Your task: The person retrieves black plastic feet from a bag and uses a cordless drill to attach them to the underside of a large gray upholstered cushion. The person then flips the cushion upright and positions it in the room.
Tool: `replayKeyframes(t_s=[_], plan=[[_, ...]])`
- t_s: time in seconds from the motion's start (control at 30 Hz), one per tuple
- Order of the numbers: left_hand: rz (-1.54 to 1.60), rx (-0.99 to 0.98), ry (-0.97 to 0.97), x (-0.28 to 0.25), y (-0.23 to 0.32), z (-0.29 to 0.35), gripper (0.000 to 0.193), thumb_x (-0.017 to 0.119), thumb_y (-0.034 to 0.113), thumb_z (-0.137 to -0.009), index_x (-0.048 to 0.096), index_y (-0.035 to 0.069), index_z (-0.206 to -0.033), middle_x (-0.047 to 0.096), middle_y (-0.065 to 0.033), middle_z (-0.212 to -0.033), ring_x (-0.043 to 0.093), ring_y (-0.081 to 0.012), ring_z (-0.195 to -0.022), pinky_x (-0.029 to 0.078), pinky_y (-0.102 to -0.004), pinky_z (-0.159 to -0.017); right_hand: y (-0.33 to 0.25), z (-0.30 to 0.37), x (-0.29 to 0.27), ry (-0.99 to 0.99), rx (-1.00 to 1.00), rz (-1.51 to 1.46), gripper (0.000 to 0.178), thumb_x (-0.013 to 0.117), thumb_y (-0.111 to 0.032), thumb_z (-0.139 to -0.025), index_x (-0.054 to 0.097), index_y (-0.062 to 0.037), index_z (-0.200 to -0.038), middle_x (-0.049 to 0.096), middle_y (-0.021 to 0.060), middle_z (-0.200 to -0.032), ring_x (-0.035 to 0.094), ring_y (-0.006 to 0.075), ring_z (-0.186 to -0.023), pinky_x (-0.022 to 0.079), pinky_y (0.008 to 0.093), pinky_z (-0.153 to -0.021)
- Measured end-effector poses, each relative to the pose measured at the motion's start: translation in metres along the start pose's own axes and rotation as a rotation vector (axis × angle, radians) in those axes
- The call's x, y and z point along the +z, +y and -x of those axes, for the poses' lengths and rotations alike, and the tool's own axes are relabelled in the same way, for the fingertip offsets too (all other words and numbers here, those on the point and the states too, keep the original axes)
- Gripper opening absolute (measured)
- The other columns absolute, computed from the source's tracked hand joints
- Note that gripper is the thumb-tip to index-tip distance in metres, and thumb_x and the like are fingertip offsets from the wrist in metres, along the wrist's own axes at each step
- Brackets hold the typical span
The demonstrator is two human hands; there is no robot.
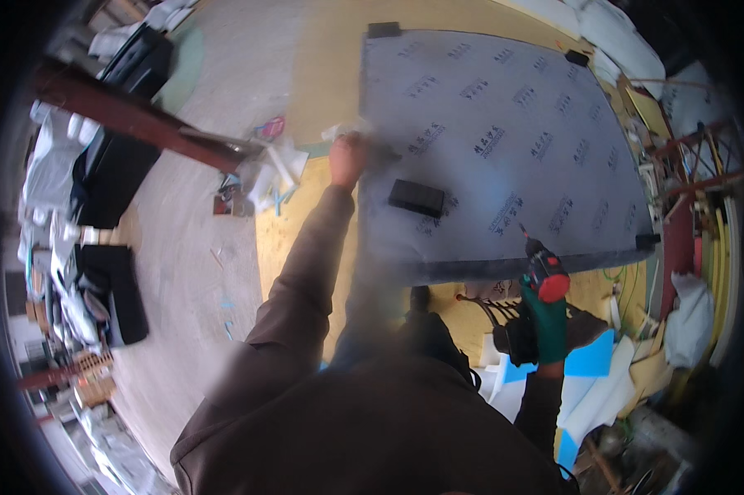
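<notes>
In front of me lies a large flat piece covered in grey printed fabric (487, 107), dark along its near side. My left hand (349, 161), bare, is at its left edge with the fingers closed. Next to those fingers is a blurred dark thing (382, 155), too smeared to name. A black rectangular block (417, 196) rests on the fabric nearby. My right hand (545, 326), in a green glove, is closed around a black and red cordless drill (547, 274) near the near edge. The drill's bit points up over the fabric.
Black blocks sit at the far left corner (383, 30), far right corner (576, 58) and near right corner (648, 241). A dark red beam (133, 111) and black upholstered pieces (112, 177) stand left. White and blue foam sheets (590, 359) lie at my right.
</notes>
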State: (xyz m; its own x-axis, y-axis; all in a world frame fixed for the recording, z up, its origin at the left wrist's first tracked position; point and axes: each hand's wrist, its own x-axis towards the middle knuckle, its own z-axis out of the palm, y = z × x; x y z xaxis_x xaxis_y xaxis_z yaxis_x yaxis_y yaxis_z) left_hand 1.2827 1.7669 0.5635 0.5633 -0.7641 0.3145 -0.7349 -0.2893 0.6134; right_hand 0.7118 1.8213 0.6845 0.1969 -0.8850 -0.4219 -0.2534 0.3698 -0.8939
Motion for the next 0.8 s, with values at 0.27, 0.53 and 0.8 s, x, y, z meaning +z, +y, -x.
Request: replayKeyframes(t_s=[0.27, 0.53, 0.8], plan=[[0.272, 0.072, -0.205, 0.089, -0.032, -0.030, 0.030, 0.065, 0.029, -0.103, 0.079, 0.003, -0.108, 0.076, -0.0257, -0.113, 0.070, -0.0486, -0.108, 0.057, -0.0555, -0.095, -0.016, 0.082, 0.086, 0.177, 0.247, -0.026, 0.037, 0.077, -0.020, -0.104, 0.069, -0.0042, -0.136, 0.071, 0.0007, -0.104, 0.067, 0.0107, -0.083, 0.051, 0.0297, -0.070], [0.619, -0.014, -0.513, 0.024, -0.053, -0.035, 0.022, 0.067, 0.010, -0.102, 0.079, 0.000, -0.118, 0.079, -0.0177, -0.115, 0.075, -0.0328, -0.101, 0.059, -0.0415, -0.091, -0.046, 0.081, 0.200, 0.151, 0.331, -0.365, 0.024, 0.071, -0.014, -0.106, 0.072, -0.0037, -0.127, 0.069, -0.0018, -0.099, 0.066, 0.0084, -0.077, 0.052, 0.0286, -0.069], [0.186, -0.079, -0.330, 0.019, -0.145, -0.061, 0.034, 0.077, 0.023, -0.101, 0.075, 0.003, -0.128, 0.079, -0.0201, -0.115, 0.075, -0.0263, -0.103, 0.059, -0.0390, -0.091, -0.087, 0.088, 0.250, 0.221, 0.444, -0.312, 0.037, 0.071, -0.004, -0.100, 0.063, -0.0042, -0.136, 0.068, -0.0013, -0.097, 0.063, 0.0054, -0.076, 0.052, 0.0258, -0.064]])
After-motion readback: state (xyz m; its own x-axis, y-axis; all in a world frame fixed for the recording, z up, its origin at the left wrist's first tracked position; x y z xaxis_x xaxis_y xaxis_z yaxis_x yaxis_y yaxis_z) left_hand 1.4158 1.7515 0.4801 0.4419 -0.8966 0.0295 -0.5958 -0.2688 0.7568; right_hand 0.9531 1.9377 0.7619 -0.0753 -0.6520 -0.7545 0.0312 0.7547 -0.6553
